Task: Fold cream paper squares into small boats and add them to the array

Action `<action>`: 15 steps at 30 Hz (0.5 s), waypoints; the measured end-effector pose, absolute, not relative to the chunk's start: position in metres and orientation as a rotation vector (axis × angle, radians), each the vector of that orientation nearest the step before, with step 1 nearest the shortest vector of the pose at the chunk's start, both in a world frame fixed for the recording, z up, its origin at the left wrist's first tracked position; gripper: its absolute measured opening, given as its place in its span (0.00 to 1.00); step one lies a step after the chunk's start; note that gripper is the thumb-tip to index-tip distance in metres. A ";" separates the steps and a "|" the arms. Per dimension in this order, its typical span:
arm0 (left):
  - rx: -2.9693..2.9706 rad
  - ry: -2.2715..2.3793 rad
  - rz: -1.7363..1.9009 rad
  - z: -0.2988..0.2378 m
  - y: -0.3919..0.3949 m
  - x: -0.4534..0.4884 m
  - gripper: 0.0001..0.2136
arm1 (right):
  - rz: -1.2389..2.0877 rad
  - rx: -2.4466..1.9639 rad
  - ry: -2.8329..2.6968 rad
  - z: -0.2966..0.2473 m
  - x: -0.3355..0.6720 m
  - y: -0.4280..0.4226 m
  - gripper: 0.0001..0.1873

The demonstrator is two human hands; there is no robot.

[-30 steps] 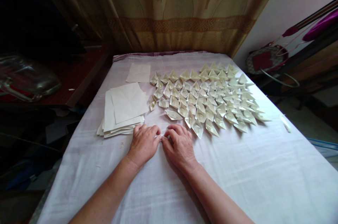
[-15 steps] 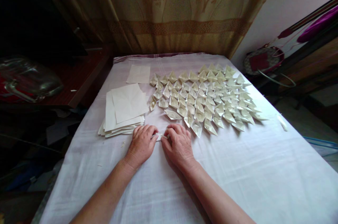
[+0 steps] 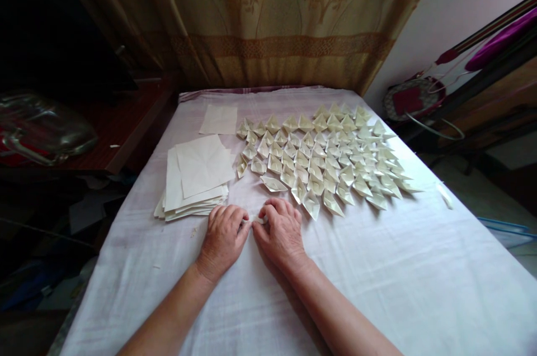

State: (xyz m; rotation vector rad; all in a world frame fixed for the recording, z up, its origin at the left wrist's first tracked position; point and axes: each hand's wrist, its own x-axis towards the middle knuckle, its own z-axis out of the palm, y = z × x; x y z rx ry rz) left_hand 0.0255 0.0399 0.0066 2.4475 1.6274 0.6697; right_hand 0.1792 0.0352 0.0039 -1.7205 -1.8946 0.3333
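Note:
My left hand (image 3: 221,238) and my right hand (image 3: 281,233) rest close together on the white cloth (image 3: 377,266). Their fingers are curled and pinch a small folded piece of white paper (image 3: 253,220) between them; most of it is hidden under the fingers. Just beyond my right hand lie several rows of folded paper boats (image 3: 323,160). A stack of flat white paper sheets (image 3: 193,174) lies beyond my left hand.
A single flat sheet (image 3: 218,119) lies at the far left of the cloth. A patterned curtain (image 3: 268,20) hangs behind the table. A dark wooden shelf with a clear glass vessel (image 3: 42,127) stands at left. Clutter and a round basket (image 3: 415,100) sit at right.
Both hands have stayed together on the small paper, shifting slightly toward me and left; the fingers have worked a little on the fold. The view has tilted a bit.

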 end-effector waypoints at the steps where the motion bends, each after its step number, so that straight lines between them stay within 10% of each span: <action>1: 2.447 1.633 0.681 0.007 0.039 0.026 0.03 | 0.334 -1.715 -1.892 0.004 0.180 0.035 0.04; 15: 2.364 1.708 0.561 0.010 0.039 0.030 0.02 | 0.412 -1.667 -1.872 0.004 0.190 0.037 0.05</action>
